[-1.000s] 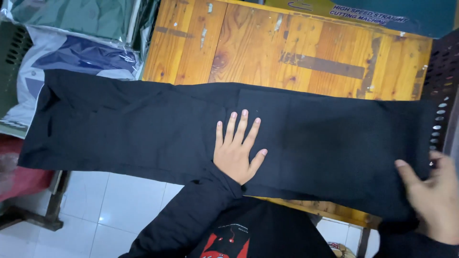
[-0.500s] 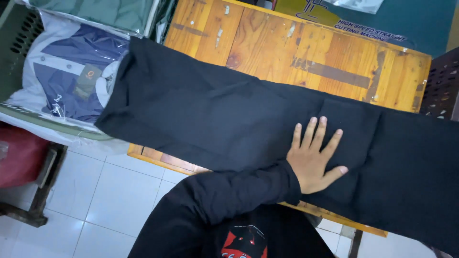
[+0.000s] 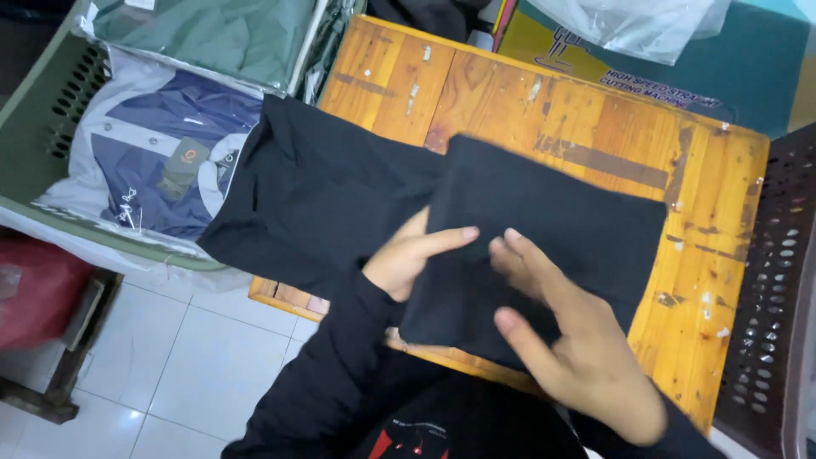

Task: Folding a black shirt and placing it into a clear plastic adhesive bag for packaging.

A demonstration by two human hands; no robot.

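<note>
Two bare hands work a black garment [image 3: 544,212] folded across the wooden table's [image 3: 705,255] near edge. Left hand [image 3: 416,259] slides flat under the folded flap; right hand [image 3: 569,340] lies open on top, gripping nothing. Green basket [image 3: 34,119] of packaged shirts [image 3: 170,153] sits at the table's left edge.

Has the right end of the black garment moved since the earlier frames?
Yes. The black garment was spread across the wooden table; its right end is now folded leftward over the middle, baring the table's right edge.
</note>
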